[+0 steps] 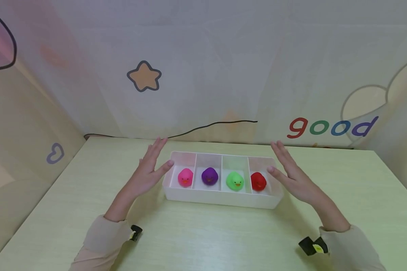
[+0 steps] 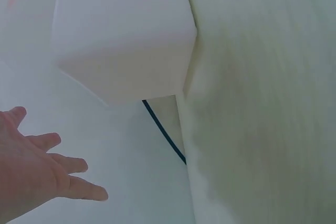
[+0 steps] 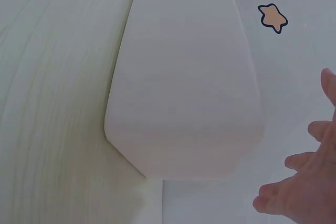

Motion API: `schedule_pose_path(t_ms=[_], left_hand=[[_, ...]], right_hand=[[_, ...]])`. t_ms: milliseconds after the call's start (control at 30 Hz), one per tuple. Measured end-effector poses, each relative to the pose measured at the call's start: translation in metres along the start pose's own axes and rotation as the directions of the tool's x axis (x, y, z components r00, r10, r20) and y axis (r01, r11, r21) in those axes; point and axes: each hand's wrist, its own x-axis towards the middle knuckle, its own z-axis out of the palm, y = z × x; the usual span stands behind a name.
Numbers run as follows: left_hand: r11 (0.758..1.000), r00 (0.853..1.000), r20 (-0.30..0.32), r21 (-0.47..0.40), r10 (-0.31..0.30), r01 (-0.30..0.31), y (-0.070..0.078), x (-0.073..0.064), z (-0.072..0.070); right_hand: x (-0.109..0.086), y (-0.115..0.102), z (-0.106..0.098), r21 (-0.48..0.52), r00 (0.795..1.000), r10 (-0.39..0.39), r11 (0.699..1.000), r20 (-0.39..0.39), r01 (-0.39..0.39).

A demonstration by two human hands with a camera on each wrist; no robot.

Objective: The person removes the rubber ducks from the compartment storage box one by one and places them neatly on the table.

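A white divided box (image 1: pixel 220 197) rests on the table with one small toy duck in each compartment. From left to right these are a pink duck (image 1: pixel 185 177), a purple duck (image 1: pixel 210 176), a green duck (image 1: pixel 235 181) and a red duck (image 1: pixel 258 181). My left hand (image 1: pixel 148 173) is held up by the box's left end, fingers straight and thumb apart. At the right end, my right hand (image 1: pixel 296 180) mirrors it, also with straight fingers. Neither hand holds anything. Both wrist views show the box's plain outer wall (image 2: pixel 126 9) beside spread fingers.
The pale wood-grain table (image 1: pixel 207 237) extends in front of the box and to both sides. Behind it hangs a printed cloth backdrop (image 1: pixel 210 75) with a star, a heart and the word "good". Small black-and-yellow pieces (image 1: pixel 313 246) sit at the sleeve cuffs.
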Motion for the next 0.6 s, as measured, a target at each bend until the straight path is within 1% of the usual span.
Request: schedule_pose_path(t_ms=[200, 333, 433, 600], left_hand=[[0.993, 0.999, -0.005, -0.116, 0.034, -0.035, -0.004, 0.0, 0.002], [0.983, 0.999, 0.003, -0.177, 0.04, -0.039, -0.008, 0.0, 0.004], [0.971, 1.0, 0.022, -0.24, 0.013, -0.008, -0.009, 0.0, 0.005], [0.943, 0.997, 0.059, -0.328, -0.043, 0.06, -0.011, 0.0, 0.006]], right_hand=[[0.0, 0.002, 0.002, 0.06, 1.0, -0.012, 0.998, -0.005, 0.013], [0.0, 0.003, 0.005, 0.113, 1.0, -0.015, 0.993, -0.009, 0.016], [0.0, 0.002, 0.006, 0.132, 1.0, -0.004, 0.991, -0.016, 0.006], [0.001, 0.002, 0.008, 0.126, 0.999, 0.027, 0.992, -0.027, -0.023]])
